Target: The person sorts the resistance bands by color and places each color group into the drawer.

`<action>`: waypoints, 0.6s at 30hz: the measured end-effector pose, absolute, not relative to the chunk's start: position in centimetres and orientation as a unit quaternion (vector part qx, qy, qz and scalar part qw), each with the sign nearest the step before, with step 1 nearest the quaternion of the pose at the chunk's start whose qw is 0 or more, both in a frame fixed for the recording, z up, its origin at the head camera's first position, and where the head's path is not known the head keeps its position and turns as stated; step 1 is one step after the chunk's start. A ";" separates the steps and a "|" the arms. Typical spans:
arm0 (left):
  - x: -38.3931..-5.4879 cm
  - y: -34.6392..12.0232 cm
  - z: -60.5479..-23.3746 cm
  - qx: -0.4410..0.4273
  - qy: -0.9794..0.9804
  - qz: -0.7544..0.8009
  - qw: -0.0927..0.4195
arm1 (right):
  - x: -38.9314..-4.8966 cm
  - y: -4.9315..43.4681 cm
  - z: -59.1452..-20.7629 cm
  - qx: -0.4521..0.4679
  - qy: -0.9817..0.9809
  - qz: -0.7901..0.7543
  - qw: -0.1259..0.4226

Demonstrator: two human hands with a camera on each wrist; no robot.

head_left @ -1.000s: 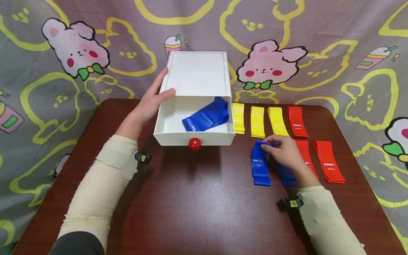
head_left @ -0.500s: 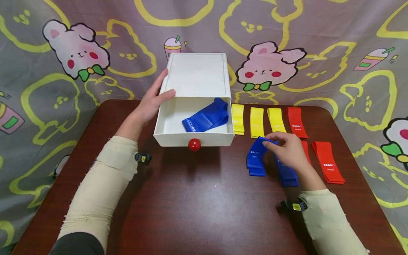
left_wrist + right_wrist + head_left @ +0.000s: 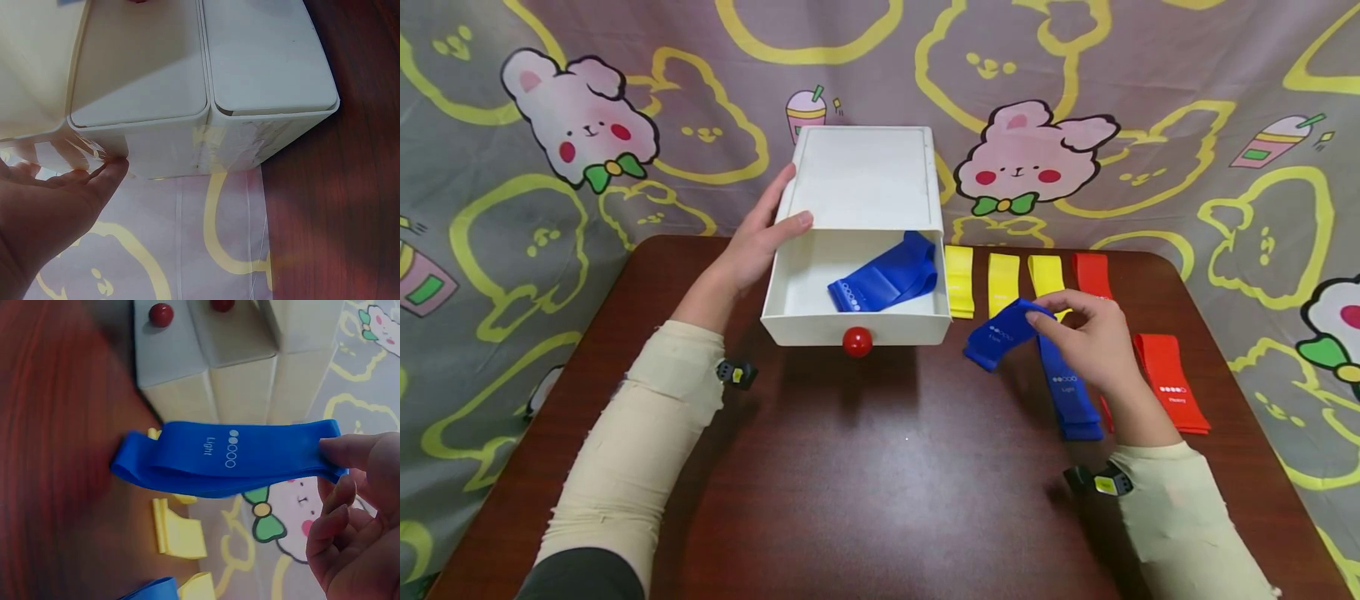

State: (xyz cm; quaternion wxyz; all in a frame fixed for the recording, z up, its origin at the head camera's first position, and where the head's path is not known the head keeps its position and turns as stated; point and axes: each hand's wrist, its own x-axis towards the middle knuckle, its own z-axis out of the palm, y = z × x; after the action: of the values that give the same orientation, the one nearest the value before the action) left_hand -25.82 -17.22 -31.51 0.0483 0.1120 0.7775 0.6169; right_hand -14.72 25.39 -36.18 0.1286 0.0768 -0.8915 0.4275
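Observation:
A white drawer cabinet [image 3: 865, 179] stands at the back of the table, its top drawer [image 3: 805, 329] pulled out by a red knob [image 3: 857, 342]. Inside lies a folded blue resistance band [image 3: 883, 279]. My left hand [image 3: 748, 250] rests against the cabinet's left side, fingers fairly straight along the wall and thumb at the top front corner. Between thumb and fingers, my right hand [image 3: 1093, 342] pinches one end of a blue resistance band [image 3: 206, 450] marked "Light", held above the table right of the drawer. Another blue band [image 3: 1067, 387] lies below that hand.
Several yellow bands [image 3: 1002, 283] lie in a row right of the cabinet. Red bands [image 3: 1172, 383] lie farther right, one partly hidden by my right hand. Two lower drawers [image 3: 140, 62] of the cabinet are closed. A patterned cloth [image 3: 700, 100] hangs behind the table [image 3: 850, 483].
My right hand has lifted the blue band off the table and swung its free end left toward the drawer, uncovering more of the other blue band. My left hand stays in place.

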 end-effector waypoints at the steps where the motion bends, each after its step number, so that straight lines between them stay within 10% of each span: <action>1: -25.8 -17.2 -31.5 0.112 0.778 0.616 0.049 | -14.8 25.4 -35.9 0.075 -0.889 0.431 0.133; 18: -25.8 -17.2 -31.4 0.109 0.779 0.616 0.051 | -15.5 23.5 -31.6 0.002 -0.836 0.506 0.213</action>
State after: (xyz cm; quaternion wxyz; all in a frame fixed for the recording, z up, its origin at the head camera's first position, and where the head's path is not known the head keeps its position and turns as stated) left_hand -25.76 -17.18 -31.39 0.0509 0.1094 0.7788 0.6156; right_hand -15.46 23.55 -31.61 0.2129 0.0025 -0.8361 0.5055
